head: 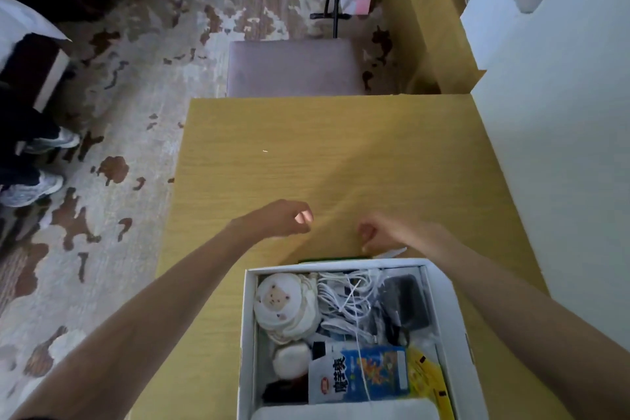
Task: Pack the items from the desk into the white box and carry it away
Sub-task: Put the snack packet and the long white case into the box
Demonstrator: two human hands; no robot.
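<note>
White box [453,310], full, is sitting at the counter's [272,164] near edge. Beyond it, left hand [289,218] and right hand [378,232] are hovering loosely curled, gripping nothing. Packing looks done; next, gripping the box's sides to lift.

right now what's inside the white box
The white box holds a round bear-face pouch, tangled white cables, a dark bagged item, a blue snack packet and a yellow packet. Anything beneath these is covered.
</note>
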